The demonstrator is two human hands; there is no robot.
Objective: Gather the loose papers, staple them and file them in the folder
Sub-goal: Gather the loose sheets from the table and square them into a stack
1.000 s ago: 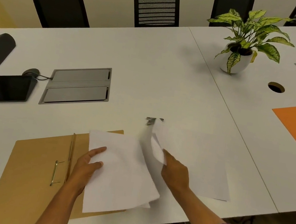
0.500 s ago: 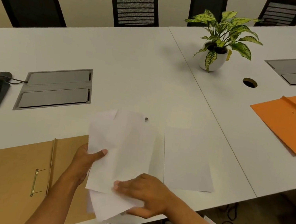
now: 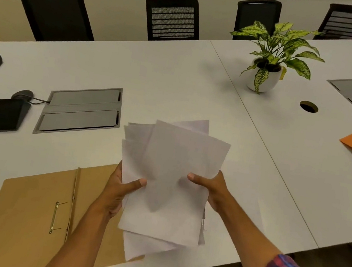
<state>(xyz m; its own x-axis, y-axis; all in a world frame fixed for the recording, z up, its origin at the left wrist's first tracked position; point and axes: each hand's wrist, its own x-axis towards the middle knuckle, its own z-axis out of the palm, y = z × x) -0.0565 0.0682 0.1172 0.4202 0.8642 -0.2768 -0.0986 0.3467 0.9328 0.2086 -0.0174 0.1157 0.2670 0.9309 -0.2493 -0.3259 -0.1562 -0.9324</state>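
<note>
Both hands, left (image 3: 119, 190) and right (image 3: 212, 190), pinch the fanned papers (image 3: 169, 178) above the table (image 3: 178, 81) beside the folder (image 3: 28, 214); edges unsquared, bottom sheets could slip; stapler not visible.

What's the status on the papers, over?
Left hand and right hand both gripping the paper stack, sheets fanned, not squared. Tan folder open on table, empty. Stapler not in sight.

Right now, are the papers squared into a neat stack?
No, the papers fan out unevenly with offset corners, held between the left hand and right hand.
</note>
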